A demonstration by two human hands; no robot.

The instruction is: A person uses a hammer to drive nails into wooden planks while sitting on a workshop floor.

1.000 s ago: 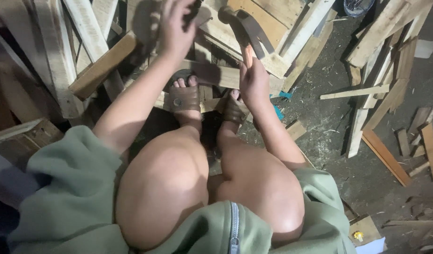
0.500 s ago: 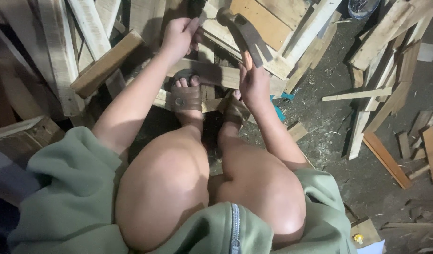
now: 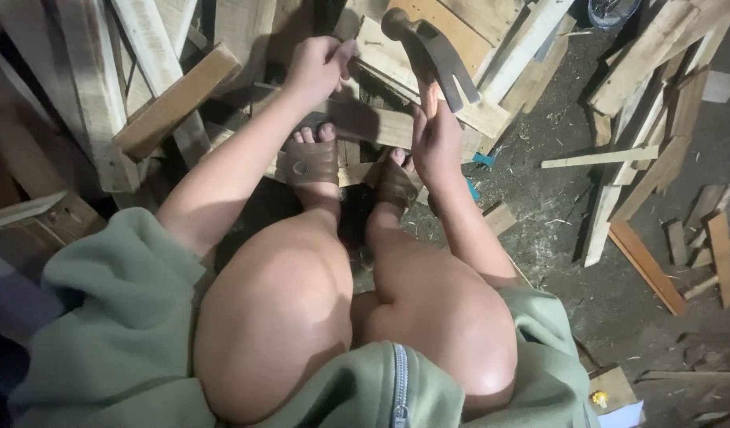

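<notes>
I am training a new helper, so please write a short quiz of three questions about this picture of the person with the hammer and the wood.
1. True or false: the right hand holds the claw hammer.
2. Which is it? The left hand is closed at: A) a wooden board, B) a saw, C) a bucket.
3. What does the person wear on the feet?

Key:
1. True; the hammer head is raised above the boards.
2. A.
3. Brown sandals.

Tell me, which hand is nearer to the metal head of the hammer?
Right. The right hand holds the hammer's handle just below the hammer head. The left hand is farther to its left, fingers closed at a wooden board.
</notes>
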